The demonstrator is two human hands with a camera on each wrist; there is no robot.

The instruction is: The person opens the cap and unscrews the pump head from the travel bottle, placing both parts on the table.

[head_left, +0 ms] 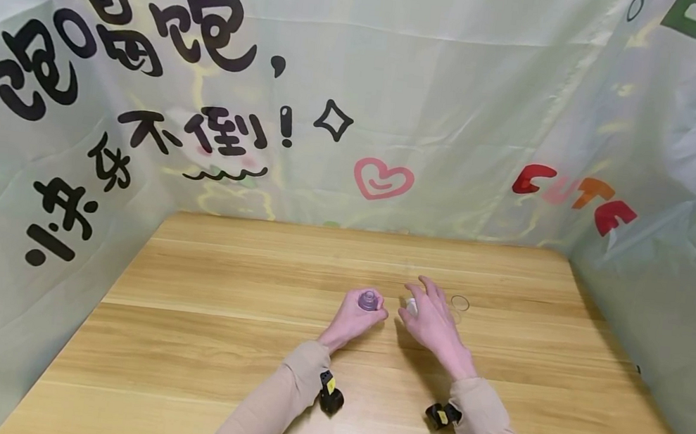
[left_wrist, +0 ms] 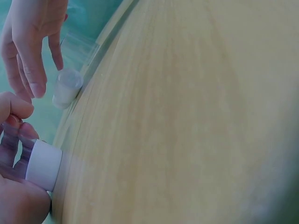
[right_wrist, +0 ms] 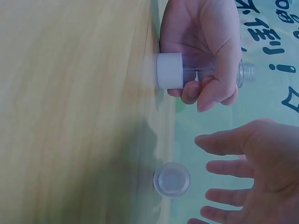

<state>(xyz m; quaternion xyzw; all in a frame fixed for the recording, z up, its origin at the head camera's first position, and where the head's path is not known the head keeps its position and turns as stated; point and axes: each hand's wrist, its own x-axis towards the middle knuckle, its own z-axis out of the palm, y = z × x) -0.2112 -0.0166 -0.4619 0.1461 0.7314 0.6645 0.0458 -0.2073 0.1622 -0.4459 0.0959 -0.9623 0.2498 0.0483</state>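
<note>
My left hand (head_left: 353, 316) grips a small clear bottle (head_left: 368, 300) with its fingers curled round the body. In the right wrist view its screw-threaded neck (right_wrist: 248, 74) has no cap on and points up, while a white base (right_wrist: 169, 71) is close over the table. My right hand (head_left: 435, 325) is spread with nothing in its fingers, to the right of the left hand. Below its fingers on the table lies a small whitish, translucent round piece (right_wrist: 172, 179), partly hidden by the hand in the head view (head_left: 411, 306).
A clear cylinder-like piece (left_wrist: 78, 48) stands beyond the whitish piece; from above its dark thin rim (head_left: 460, 303) shows as a ring. The wooden table (head_left: 213, 344) is bounded by printed cloth walls (head_left: 460, 116) at the back and sides.
</note>
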